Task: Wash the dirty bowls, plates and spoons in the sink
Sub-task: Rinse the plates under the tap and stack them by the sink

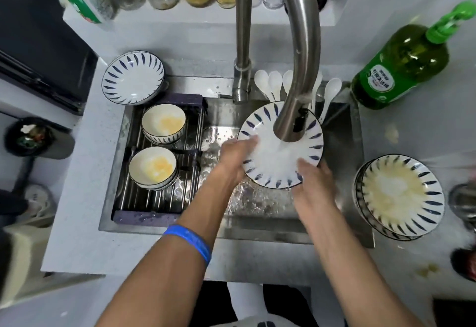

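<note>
From the head view, a striped plate [280, 146] is held over the sink [257, 203], right under the tap [291, 120]. It is pinched at its left rim by the left hand [231, 159]. Its near rim is gripped by the right hand [314, 179]. The dirty plates [401, 195] are stacked to the right, nearer the right hand. Two dirty bowls [154, 167] are kept on the rack, left.

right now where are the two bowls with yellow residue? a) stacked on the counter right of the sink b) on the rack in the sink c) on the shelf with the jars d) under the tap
b: both bowls sit on the rack at the sink's left side.
</note>
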`<state>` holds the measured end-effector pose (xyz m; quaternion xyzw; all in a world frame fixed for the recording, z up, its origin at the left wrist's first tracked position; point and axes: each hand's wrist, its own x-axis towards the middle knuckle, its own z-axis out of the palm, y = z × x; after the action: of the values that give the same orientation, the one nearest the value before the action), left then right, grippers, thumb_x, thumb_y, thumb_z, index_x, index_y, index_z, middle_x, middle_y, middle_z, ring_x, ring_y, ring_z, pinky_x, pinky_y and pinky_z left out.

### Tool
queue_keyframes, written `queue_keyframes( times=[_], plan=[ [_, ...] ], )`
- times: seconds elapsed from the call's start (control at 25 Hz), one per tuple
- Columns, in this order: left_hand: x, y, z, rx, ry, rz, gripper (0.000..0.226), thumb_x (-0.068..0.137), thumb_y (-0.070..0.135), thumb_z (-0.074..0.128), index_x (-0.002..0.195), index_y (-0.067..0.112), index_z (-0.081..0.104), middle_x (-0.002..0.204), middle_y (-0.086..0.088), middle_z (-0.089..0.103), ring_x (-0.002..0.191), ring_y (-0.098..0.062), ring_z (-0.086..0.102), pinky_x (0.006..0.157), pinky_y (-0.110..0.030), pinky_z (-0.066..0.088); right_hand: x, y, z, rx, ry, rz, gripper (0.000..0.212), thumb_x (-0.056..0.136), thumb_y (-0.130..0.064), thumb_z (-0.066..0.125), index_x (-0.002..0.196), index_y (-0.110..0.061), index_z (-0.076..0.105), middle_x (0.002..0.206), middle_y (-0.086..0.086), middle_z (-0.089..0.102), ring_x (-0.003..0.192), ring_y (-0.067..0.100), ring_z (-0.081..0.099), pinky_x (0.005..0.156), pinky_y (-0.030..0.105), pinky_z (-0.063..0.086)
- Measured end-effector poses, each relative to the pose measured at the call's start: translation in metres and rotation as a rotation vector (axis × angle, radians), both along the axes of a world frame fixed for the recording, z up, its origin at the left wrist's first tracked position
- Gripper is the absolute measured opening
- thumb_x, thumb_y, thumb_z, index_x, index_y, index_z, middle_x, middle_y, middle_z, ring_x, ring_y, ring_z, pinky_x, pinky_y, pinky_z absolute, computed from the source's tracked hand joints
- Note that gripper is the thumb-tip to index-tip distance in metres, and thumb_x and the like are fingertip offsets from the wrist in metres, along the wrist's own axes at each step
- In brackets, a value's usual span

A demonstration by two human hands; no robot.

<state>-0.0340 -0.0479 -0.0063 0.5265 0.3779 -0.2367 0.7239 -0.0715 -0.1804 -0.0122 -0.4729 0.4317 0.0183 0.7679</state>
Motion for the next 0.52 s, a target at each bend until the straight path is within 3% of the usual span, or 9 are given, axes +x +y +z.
queue_keyframes(
  times=[0.08, 0.16, 0.24, 0.32, 0.44, 0.52],
  plan=[
    [0.004, 0.003, 0.006, 0.076, -0.043, 0.07, 0.041, 0.097, 0.019, 0.062, 0.136, 0.012, 0.052, 0.115, -0.006, 0.067, 0.097, -0.019, 0.063, 0.088, -0.037, 0.055, 0.007, -0.012, 0.002, 0.216, 0.049, 0.013, 0.031, 0.092, 0.005, 0.052, 0.115, -0.009, 0.065, 0.111, 0.011, 0.073, 0.092, 0.026, 0.071, 0.07, 0.04, 0.059],
    [-0.009, 0.0, 0.015, 0.072, 0.015, -0.03, 0.034, 0.101, 0.006, 0.049, 0.127, 0.027, 0.053, 0.117, -0.003, 0.068, 0.101, -0.02, 0.063, 0.087, -0.039, 0.055, 0.016, -0.026, 0.0, 0.228, 0.069, 0.105, 0.029, 0.097, -0.01, 0.054, 0.125, -0.005, 0.062, 0.122, 0.015, 0.068, 0.102, 0.028, 0.069, 0.075, 0.041, 0.059],
    [-0.02, 0.0, -0.013, 0.089, 0.02, 0.001, 0.04, 0.098, 0.001, 0.048, 0.135, 0.017, 0.055, 0.129, -0.01, 0.066, 0.116, -0.028, 0.064, 0.097, -0.051, 0.054, 0.02, -0.033, 0.0, 0.182, 0.061, 0.161, 0.03, 0.1, -0.015, 0.053, 0.126, -0.005, 0.061, 0.121, 0.013, 0.069, 0.105, 0.027, 0.069, 0.081, 0.042, 0.058],
    [-0.019, 0.004, -0.025, 0.035, 0.068, 0.094, 0.044, 0.099, 0.008, 0.05, 0.142, 0.017, 0.05, 0.139, -0.011, 0.06, 0.125, -0.033, 0.059, 0.102, -0.061, 0.048, 0.021, -0.033, 0.0, 0.13, 0.073, 0.22, 0.023, 0.099, -0.016, 0.055, 0.12, -0.009, 0.064, 0.112, 0.009, 0.072, 0.097, 0.023, 0.071, 0.077, 0.038, 0.058],
    [-0.03, 0.0, -0.003, 0.154, -0.046, 0.064, 0.02, 0.099, 0.021, 0.057, 0.112, 0.009, 0.067, 0.117, -0.017, 0.07, 0.107, -0.037, 0.067, 0.09, -0.047, 0.058, 0.016, -0.03, -0.015, 0.083, 0.173, 0.202, 0.02, 0.098, -0.019, 0.058, 0.115, -0.012, 0.066, 0.108, 0.008, 0.074, 0.082, 0.019, 0.074, 0.062, 0.032, 0.058],
    [-0.038, -0.003, 0.01, 0.357, -0.155, 0.114, 0.016, 0.1, 0.013, 0.057, 0.112, 0.009, 0.066, 0.104, -0.014, 0.07, 0.098, -0.03, 0.067, 0.092, -0.032, 0.056, 0.009, -0.021, -0.024, 0.177, 0.216, 0.177, 0.021, 0.098, -0.019, 0.058, 0.115, -0.01, 0.067, 0.105, 0.01, 0.073, 0.078, 0.02, 0.074, 0.057, 0.032, 0.058]
  ],
)
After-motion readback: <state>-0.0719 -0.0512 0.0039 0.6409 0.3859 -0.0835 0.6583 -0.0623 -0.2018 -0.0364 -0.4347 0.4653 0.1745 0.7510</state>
